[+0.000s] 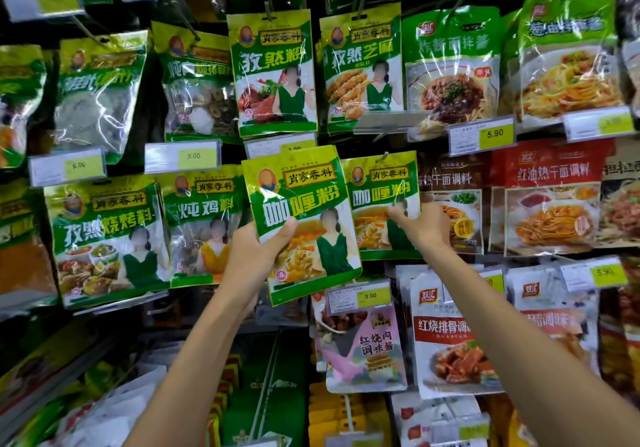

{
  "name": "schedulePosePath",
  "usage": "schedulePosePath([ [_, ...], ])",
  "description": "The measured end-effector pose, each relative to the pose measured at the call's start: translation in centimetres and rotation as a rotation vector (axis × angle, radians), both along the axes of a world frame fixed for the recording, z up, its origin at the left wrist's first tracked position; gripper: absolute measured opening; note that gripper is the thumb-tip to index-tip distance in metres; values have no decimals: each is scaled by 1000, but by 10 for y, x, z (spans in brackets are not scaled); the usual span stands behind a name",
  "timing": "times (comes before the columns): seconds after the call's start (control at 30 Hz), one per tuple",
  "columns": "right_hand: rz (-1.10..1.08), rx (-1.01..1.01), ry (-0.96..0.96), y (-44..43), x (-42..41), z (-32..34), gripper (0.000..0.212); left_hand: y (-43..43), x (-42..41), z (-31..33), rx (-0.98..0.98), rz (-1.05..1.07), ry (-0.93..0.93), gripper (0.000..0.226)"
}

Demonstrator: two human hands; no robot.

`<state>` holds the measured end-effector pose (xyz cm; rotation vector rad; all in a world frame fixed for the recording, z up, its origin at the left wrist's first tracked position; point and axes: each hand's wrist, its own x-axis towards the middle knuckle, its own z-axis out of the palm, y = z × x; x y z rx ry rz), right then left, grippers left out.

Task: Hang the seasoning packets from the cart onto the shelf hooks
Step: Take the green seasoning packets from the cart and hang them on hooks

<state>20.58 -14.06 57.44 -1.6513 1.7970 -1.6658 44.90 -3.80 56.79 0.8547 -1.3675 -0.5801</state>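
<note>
Left hand (252, 259): grip closed on a curry powder packet (304, 204), thumb across the front at the lower left, fingers behind. The packet is upright with a slight tilt, held up in front of the shelf. Its top edge covers the lower part of a half-hidden price tag (277, 144) directly above the grip. Cannot tell whether its top is on a hook.

Right hand (420, 226): grip pinching the lower right of a hanging curry powder packet (379, 190), thumb on the front. This packet hangs from a shelf hook (382, 156) up and left of the right grip, and its left edge sits behind the held packet.

Left of the left grip: stewed chicken seasoning packet (202, 225), hanging. High above both grips: cumin powder packet (273, 72) and cumin sesame packet (362, 65). Below the right grip: 3.00 price tag (360, 297).
</note>
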Motion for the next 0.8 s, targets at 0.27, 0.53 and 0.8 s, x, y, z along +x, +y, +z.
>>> schedulePosePath([
  [0.27,403,-230,-320,71,20,-10,33,-1,-26,-8,58,-127,13,36],
  [0.53,719,-48,-425,77,30,-6,35,-7,-44,-5,15,-62,-189,37],
  [0.8,556,-82,-349,61,-1,-9,40,-31,-25,58,-772,916,-581,25],
])
